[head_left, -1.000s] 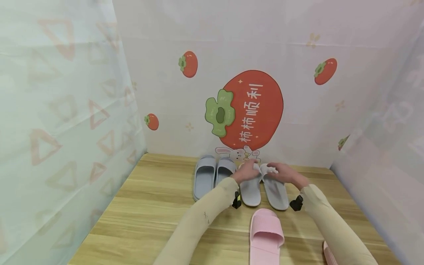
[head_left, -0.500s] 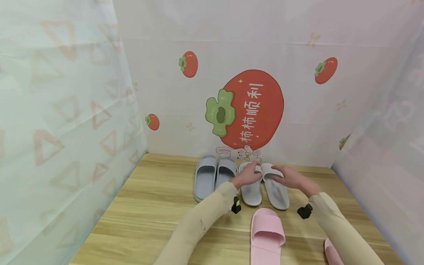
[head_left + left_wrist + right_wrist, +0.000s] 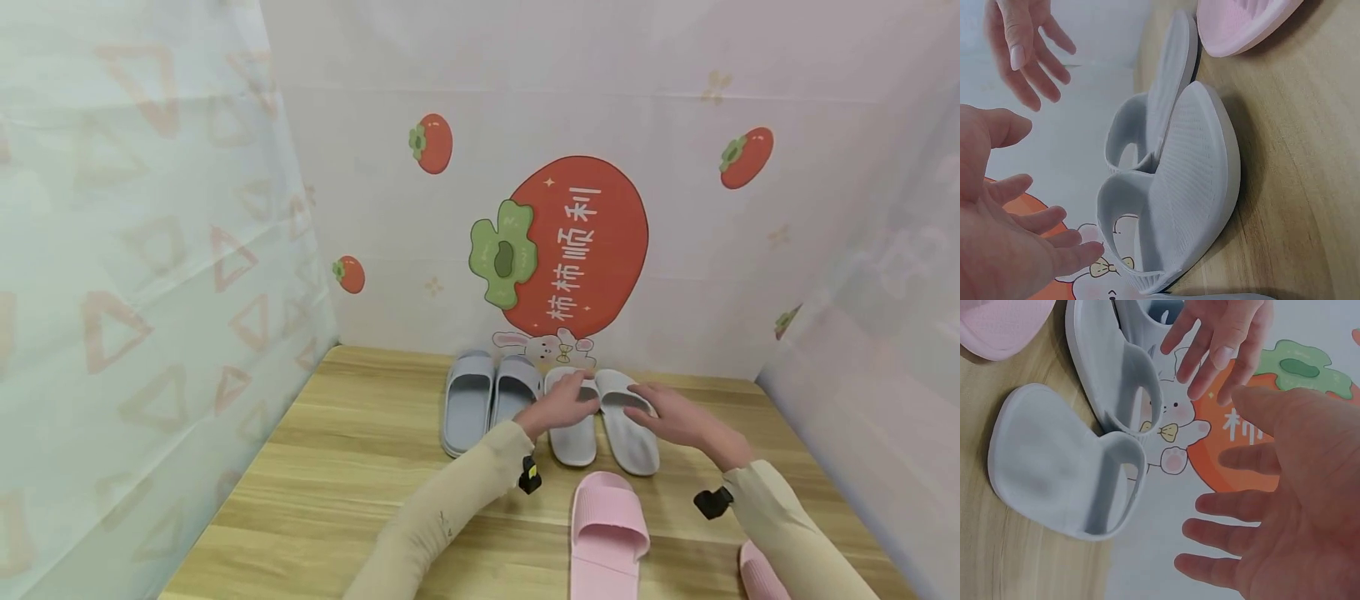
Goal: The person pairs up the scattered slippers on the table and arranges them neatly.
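Observation:
A pair of light grey slippers stands at the back of the wooden surface, toes toward the wall. My left hand (image 3: 562,407) hovers over the left grey slipper (image 3: 573,446), fingers apart and nothing in them. Above the strap of the right grey slipper (image 3: 633,446) is my right hand (image 3: 684,418), its fingers spread and also holding nothing. Both wrist views show air between the hands and the slippers. In the left wrist view, the left slipper (image 3: 1194,181) lies flat beside the other one (image 3: 1169,75), their straps side by side at the toe end.
A bluish-grey pair of slippers (image 3: 467,412) stands just left of the light grey pair. One pink slipper (image 3: 609,533) lies in front, and a second pink slipper (image 3: 761,575) is partly under the right sleeve. A printed cloth wall (image 3: 405,208) closes off the back.
My right hand has drawn back to the right and slightly toward me, off the slipper's strap. My left hand has moved slightly nearer me. The slippers stay in place.

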`<state>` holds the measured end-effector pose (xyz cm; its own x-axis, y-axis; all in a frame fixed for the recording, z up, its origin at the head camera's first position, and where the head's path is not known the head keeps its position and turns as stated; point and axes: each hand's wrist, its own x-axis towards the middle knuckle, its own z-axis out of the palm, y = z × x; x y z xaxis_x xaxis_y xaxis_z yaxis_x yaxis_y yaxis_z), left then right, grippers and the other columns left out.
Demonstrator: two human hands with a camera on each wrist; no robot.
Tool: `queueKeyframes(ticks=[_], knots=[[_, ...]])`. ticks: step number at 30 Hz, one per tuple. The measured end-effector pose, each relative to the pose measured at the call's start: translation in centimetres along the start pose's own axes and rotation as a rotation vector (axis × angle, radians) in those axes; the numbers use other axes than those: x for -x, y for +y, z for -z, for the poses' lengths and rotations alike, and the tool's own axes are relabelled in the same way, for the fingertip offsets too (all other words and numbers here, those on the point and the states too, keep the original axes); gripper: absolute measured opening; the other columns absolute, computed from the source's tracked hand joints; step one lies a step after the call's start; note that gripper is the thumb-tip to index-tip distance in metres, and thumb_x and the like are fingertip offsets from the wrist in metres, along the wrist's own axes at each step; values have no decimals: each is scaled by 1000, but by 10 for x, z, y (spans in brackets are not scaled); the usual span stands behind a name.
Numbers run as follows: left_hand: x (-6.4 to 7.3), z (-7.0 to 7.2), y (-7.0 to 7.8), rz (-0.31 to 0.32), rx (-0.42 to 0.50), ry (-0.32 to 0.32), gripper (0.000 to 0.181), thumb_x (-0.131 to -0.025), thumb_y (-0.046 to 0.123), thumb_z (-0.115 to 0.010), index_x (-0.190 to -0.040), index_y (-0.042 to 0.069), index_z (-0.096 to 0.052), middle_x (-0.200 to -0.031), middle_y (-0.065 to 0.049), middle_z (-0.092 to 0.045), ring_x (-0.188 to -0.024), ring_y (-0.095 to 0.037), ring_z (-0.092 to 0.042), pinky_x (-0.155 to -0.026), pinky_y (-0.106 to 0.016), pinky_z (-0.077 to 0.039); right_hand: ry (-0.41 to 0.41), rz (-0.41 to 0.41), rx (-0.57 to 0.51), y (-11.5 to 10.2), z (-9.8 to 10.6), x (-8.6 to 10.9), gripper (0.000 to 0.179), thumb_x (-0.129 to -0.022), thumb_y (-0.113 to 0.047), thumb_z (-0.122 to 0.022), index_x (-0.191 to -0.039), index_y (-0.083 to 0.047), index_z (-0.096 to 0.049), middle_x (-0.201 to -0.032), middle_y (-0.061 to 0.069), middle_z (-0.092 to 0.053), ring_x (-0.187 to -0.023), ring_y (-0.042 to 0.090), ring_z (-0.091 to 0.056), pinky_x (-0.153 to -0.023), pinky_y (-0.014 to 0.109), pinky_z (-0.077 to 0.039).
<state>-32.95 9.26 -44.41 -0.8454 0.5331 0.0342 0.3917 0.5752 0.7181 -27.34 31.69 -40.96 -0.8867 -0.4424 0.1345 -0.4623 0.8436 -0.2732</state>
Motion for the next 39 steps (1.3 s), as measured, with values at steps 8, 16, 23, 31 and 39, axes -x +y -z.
queueKeyframes(ticks=[8,16,23,31,39], knots=[[10,0,6,-33,-44,-20,60,-99,42,-52,-151,16,-36,-151,-9,-43,-139,-21,-40,-112,-38,-38,14,-15,5,-9,4,16,56,-99,-36,-56,-135,7,-51,-132,31,-55,-121,48,-53,-97,60,-44],[19,-3,7,-112,-90,-22,60,-100,41,-51,-151,16,-34,-154,-6,-40,-142,-19,-37,-115,-35,-34,23,-19,-10,-9,5,31,58,-98,-38,-57,-135,7,-52,-132,32,-55,-121,49,-53,-96,61,-44],[28,-5,9,-148,-139,-21,65,-97,46,-53,-151,14,-36,-151,-5,-44,-140,-17,-41,-114,-33,-36,-2,-44,-11,-6,5,46,64,-95,-39,-62,-138,6,-49,-133,34,-52,-122,52,-51,-96,62,-44],[43,-3,16,-237,-150,-20,65,-97,46,-54,-150,12,-37,-151,-4,-44,-142,-18,-39,-116,-33,-34,-64,-74,-31,-21,11,64,74,-87,-44,-70,-140,3,-47,-135,37,-47,-122,59,-45,-92,67,-42],[55,-3,18,-261,-182,-57,64,-97,48,-52,-150,15,-36,-153,-4,-41,-143,-18,-36,-117,-32,-32,-113,-55,-37,-19,11,78,81,-81,-47,-75,-140,1,-48,-135,42,-45,-120,63,-44,-89,70,-42]])
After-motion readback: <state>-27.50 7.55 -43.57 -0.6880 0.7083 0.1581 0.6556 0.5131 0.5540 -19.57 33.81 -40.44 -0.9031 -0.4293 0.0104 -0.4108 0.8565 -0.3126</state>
